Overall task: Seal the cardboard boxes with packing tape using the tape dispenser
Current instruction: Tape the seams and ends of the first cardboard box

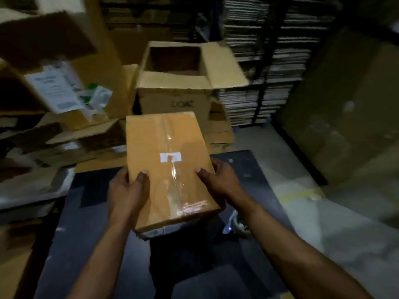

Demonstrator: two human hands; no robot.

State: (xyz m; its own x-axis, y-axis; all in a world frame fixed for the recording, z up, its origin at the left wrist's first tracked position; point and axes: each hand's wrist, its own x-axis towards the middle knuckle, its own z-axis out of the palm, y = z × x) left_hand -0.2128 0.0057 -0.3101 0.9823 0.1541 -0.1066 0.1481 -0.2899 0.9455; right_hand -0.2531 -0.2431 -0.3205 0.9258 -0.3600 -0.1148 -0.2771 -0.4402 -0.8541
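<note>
Dim storeroom here, and the back wall is all shelving (pixel 269 61), packed with flat stacked sheets from top to bottom. Down at the right edge, a big dark carton wall (pixel 345 104) stands on the pale floor (pixel 291 201). In the lower middle sits the dark desk (pixel 97 244), its surface scuffed with light flecks.

Behind the desk, an open cardboard box (pixel 174 83) stands with its flaps folded out, some lettering on its front face too blurred to read. To the left of it, a jumble of opened cartons, with a white paper sheet (pixel 54 89) and a crumpled clear bag (pixel 97 100) on top.

Now the main item: the sealed cardboard box (pixel 168 169), held over the desk, just in front of the open one. A strip of clear packing tape (pixel 172 175) runs down the middle seam, glinting, with a small white label (pixel 170 157) across it.

The left hand (pixel 127 188) grips the box's left edge, thumb on top, fingers wrapped around the side. The right hand (pixel 218 180) grips the right edge the same way, thumb pressed on the top face. Just below the box's near right corner, a small pale object (pixel 235 225) lies on the desk, too blurred to identify.
</note>
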